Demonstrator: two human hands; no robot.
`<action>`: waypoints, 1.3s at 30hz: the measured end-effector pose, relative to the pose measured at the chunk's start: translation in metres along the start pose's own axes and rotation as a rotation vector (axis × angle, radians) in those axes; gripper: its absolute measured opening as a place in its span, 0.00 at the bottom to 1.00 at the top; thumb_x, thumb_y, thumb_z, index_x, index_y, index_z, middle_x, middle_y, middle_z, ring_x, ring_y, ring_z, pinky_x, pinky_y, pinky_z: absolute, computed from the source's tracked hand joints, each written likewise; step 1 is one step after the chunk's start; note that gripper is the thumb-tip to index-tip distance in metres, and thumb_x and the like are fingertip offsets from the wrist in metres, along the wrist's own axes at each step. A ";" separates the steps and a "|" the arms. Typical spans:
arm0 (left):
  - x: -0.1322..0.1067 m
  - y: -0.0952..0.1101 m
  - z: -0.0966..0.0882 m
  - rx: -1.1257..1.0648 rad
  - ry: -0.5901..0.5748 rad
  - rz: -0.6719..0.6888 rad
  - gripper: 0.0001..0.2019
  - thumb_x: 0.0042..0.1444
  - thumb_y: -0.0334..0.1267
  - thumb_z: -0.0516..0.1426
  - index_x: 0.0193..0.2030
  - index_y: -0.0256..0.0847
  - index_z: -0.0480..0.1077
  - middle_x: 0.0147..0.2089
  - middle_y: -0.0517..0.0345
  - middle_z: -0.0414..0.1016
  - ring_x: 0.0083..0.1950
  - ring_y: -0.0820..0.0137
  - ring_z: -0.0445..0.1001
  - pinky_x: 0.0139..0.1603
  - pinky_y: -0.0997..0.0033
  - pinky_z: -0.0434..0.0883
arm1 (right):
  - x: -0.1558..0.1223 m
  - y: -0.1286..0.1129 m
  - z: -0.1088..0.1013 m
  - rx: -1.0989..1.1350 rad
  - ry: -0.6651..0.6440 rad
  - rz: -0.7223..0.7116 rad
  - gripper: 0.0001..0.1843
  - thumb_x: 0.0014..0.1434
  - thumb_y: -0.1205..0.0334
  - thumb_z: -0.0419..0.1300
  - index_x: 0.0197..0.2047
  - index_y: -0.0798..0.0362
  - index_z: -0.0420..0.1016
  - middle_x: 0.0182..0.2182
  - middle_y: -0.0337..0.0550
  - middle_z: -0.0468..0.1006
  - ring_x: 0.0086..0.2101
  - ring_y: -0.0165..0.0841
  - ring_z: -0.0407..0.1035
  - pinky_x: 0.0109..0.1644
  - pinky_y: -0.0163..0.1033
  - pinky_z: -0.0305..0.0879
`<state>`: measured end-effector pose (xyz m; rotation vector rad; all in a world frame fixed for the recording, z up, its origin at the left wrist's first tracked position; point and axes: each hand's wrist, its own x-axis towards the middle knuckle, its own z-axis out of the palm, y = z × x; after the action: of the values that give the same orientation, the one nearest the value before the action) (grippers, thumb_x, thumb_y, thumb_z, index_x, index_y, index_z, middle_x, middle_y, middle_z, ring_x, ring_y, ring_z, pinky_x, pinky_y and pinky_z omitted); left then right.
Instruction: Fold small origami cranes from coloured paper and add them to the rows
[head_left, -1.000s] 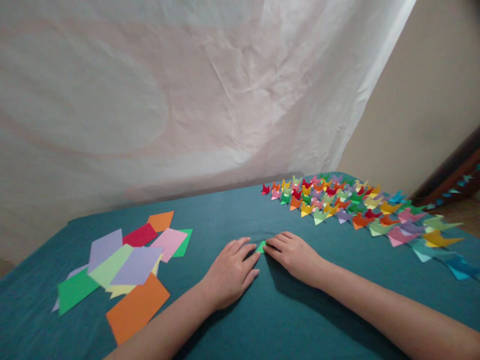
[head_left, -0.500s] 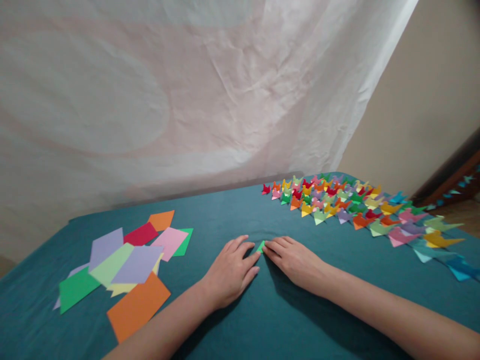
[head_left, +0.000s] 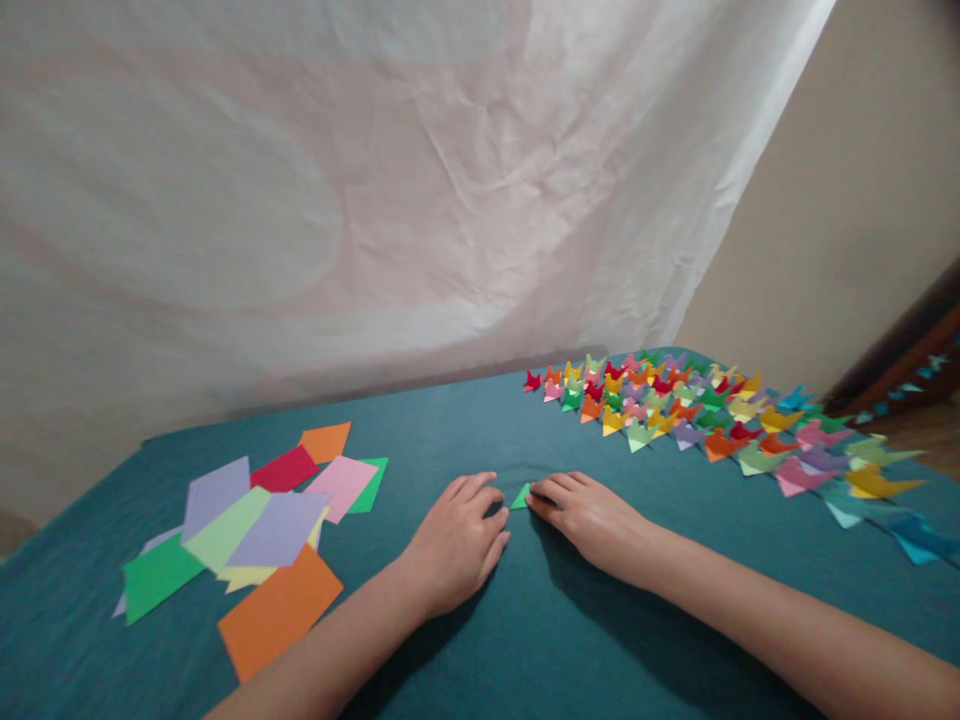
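A small green piece of folded paper (head_left: 520, 497) lies on the teal tablecloth between my hands, with a pointed shape showing. My right hand (head_left: 581, 515) has its fingers bent together on the paper's right end, so that end is hidden beneath them. Just left of the paper, my left hand (head_left: 463, 540) rests with its fingers apart and curved, holding nothing. Its index finger and thumb come close to the paper's left tip.
Sheets of coloured paper, with an orange sheet (head_left: 281, 612) nearest me, lie overlapping at the left. Rows of folded paper birds (head_left: 664, 410) stand at the back right. A pale cloth (head_left: 420, 200) hangs behind the table (head_left: 420, 420).
My left hand has drawn slightly left, off the green paper, and more of the paper's left part shows. My right hand has stayed almost in place.
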<state>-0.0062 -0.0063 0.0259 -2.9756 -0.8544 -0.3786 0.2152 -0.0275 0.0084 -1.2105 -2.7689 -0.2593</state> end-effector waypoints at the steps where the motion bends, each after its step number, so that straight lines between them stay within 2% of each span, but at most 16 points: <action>1: 0.000 -0.001 0.001 -0.010 0.010 0.005 0.11 0.61 0.35 0.50 0.42 0.39 0.73 0.47 0.50 0.71 0.59 0.58 0.61 0.59 0.53 0.60 | 0.000 0.000 0.000 0.001 -0.005 -0.001 0.15 0.62 0.67 0.52 0.52 0.56 0.68 0.44 0.50 0.72 0.45 0.39 0.64 0.47 0.44 0.62; 3: 0.000 -0.003 0.003 -0.028 0.033 -0.005 0.12 0.61 0.34 0.48 0.41 0.39 0.73 0.46 0.50 0.72 0.57 0.60 0.63 0.58 0.55 0.61 | 0.001 0.000 0.000 0.001 -0.014 -0.001 0.15 0.62 0.67 0.51 0.52 0.56 0.68 0.44 0.50 0.72 0.45 0.39 0.64 0.47 0.44 0.62; 7: 0.001 0.000 0.007 -0.039 0.044 -0.028 0.15 0.62 0.36 0.49 0.54 0.39 0.66 0.52 0.50 0.69 0.58 0.61 0.62 0.59 0.55 0.60 | 0.001 0.000 -0.002 0.004 -0.019 0.006 0.15 0.63 0.67 0.51 0.52 0.56 0.68 0.45 0.50 0.71 0.45 0.40 0.64 0.47 0.44 0.62; 9: 0.001 0.003 0.009 -0.029 0.017 -0.016 0.18 0.62 0.40 0.50 0.57 0.40 0.63 0.55 0.50 0.67 0.59 0.60 0.60 0.60 0.54 0.58 | 0.001 -0.001 -0.003 0.014 -0.016 0.010 0.15 0.63 0.67 0.51 0.52 0.56 0.68 0.45 0.51 0.71 0.45 0.40 0.64 0.47 0.44 0.62; 14: 0.002 0.006 0.010 0.016 -0.036 -0.014 0.19 0.62 0.45 0.49 0.58 0.42 0.62 0.56 0.51 0.66 0.61 0.59 0.58 0.61 0.53 0.55 | 0.001 -0.001 -0.003 0.032 0.004 0.009 0.15 0.62 0.68 0.51 0.51 0.57 0.68 0.43 0.51 0.72 0.46 0.40 0.64 0.47 0.45 0.62; 24: 0.004 0.009 0.007 0.094 -0.039 -0.027 0.18 0.62 0.45 0.49 0.56 0.43 0.63 0.53 0.51 0.66 0.62 0.59 0.56 0.62 0.53 0.53 | 0.001 0.002 -0.001 0.020 -0.013 -0.003 0.14 0.62 0.68 0.51 0.49 0.59 0.71 0.43 0.52 0.73 0.44 0.40 0.66 0.47 0.45 0.62; 31: 0.004 0.008 0.010 0.112 -0.040 -0.034 0.17 0.62 0.44 0.50 0.55 0.44 0.64 0.52 0.51 0.66 0.63 0.59 0.55 0.62 0.53 0.53 | -0.005 0.007 -0.001 0.054 -0.013 -0.019 0.15 0.63 0.69 0.50 0.51 0.58 0.70 0.50 0.52 0.71 0.47 0.39 0.65 0.50 0.44 0.60; 34: 0.004 0.009 0.011 0.117 -0.036 -0.037 0.16 0.62 0.43 0.49 0.55 0.44 0.64 0.51 0.52 0.67 0.63 0.59 0.55 0.62 0.53 0.53 | -0.005 0.007 -0.005 0.035 -0.017 -0.008 0.14 0.62 0.69 0.50 0.49 0.58 0.71 0.48 0.52 0.72 0.45 0.38 0.66 0.48 0.44 0.61; 39: 0.005 0.011 0.009 0.091 -0.051 0.001 0.18 0.63 0.43 0.47 0.57 0.41 0.63 0.59 0.53 0.64 0.65 0.60 0.52 0.63 0.57 0.52 | -0.002 0.006 -0.011 0.014 -0.038 0.022 0.14 0.63 0.68 0.49 0.48 0.56 0.72 0.42 0.50 0.73 0.42 0.38 0.66 0.45 0.43 0.61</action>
<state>0.0061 -0.0119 0.0186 -2.9139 -0.8509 -0.2573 0.2214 -0.0272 0.0195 -1.2551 -2.7821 -0.2163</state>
